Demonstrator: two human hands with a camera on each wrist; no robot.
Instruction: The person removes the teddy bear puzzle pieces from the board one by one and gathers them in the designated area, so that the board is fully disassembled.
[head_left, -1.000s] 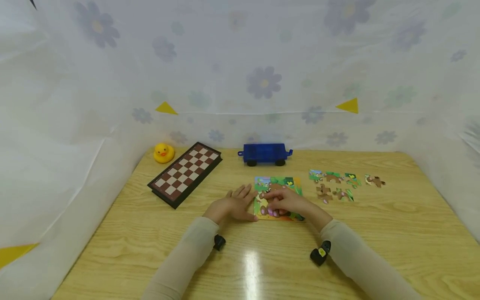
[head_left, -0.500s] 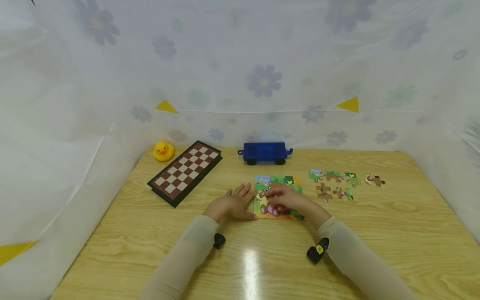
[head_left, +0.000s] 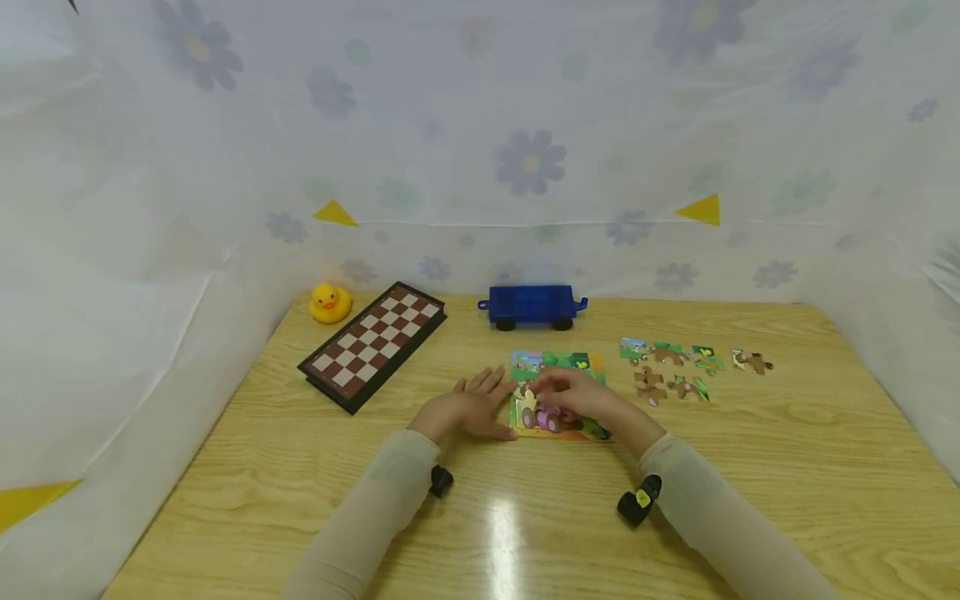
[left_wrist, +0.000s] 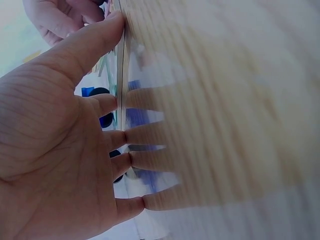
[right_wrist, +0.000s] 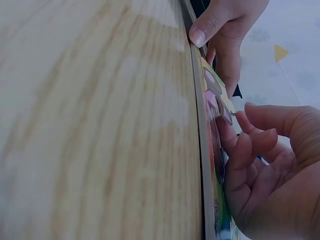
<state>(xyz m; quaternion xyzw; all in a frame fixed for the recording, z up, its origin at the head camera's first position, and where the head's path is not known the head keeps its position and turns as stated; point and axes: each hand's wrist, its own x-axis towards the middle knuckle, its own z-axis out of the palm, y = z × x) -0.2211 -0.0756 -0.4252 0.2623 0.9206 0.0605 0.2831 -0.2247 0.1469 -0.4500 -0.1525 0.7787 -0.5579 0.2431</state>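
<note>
A jigsaw puzzle [head_left: 558,358] of a brown bear lies flat in its frame on the table. My left hand [head_left: 468,412] rests beside its left edge, fingers spread, the thumb tip at the frame's lower left corner. Over the puzzle's middle, my right hand [head_left: 577,396] has curled fingers at a puzzle piece [right_wrist: 220,95] with pink and brown feet. In the right wrist view this piece tilts up from the board, a fingertip under its edge. The fingers partly hide where they hold it. In the left wrist view, the left palm [left_wrist: 55,130] fills the left side.
Several loose puzzle pieces [head_left: 667,354] lie right of the puzzle, one bear-face piece [head_left: 752,361] farther right. Behind stands a blue toy wagon [head_left: 534,306]. A folded chessboard [head_left: 375,343] and a yellow rubber duck [head_left: 330,303] are at back left. A flowered curtain surrounds the table [head_left: 420,533].
My right fingers have drawn up slightly, and the piece with the feet has come up at an angle from the puzzle. The left hand stays in place.
</note>
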